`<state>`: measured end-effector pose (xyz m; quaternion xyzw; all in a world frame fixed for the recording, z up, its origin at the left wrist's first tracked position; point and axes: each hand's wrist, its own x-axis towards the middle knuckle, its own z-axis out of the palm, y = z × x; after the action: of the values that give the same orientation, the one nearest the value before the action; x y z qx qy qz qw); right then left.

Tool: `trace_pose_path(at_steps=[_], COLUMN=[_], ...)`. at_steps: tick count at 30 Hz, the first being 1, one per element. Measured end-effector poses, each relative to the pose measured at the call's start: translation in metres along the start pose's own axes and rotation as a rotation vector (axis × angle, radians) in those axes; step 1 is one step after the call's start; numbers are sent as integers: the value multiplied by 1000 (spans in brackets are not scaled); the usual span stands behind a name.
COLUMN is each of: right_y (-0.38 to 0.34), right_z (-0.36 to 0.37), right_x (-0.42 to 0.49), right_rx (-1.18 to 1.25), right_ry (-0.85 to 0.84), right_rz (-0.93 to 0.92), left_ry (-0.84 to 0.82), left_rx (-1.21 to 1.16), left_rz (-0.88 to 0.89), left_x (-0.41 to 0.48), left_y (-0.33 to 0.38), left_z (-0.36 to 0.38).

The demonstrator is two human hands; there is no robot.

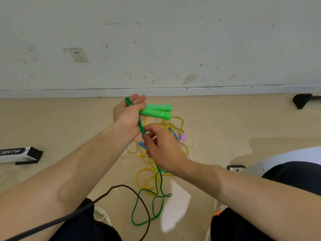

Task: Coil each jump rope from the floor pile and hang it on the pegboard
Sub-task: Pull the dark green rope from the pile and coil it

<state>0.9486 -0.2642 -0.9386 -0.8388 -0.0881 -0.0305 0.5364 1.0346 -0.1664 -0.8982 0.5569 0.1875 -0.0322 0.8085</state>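
Both my bare forearms reach forward and meet mid-frame. My left hand (128, 113) is the farther one, fingers curled round the rope (156, 111). My right hand (162, 150), just below it, pinches the rope between thumb and fingertips.

Left hand (127, 113) grips both green handles (157, 112) — right hand (161, 146) pinches the green cord (141, 127)
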Motion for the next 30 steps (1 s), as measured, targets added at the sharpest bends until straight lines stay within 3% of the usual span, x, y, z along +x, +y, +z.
trace_pose_path(at_steps=[6, 12, 16, 22, 30], right_y=[30, 37, 30, 22, 17], right_z=[-14, -66, -75, -76, -65], right_x=[7, 36, 42, 45, 40], right_rx=[20, 26, 218, 396, 273], right_ry=[-219, -239, -249, -198, -55], right_rz=[188, 269, 377, 451, 343], left_ry=[-176, -485, -570, -550, -485], left_rx=[-121, 247, 473, 630, 643], left_rz=[-173, -153, -131, 5, 131], left_x=[10, -1, -6, -8, -6], left_y=[30, 35, 31, 23, 11], left_z=[-16, -31, -31, -28, -26])
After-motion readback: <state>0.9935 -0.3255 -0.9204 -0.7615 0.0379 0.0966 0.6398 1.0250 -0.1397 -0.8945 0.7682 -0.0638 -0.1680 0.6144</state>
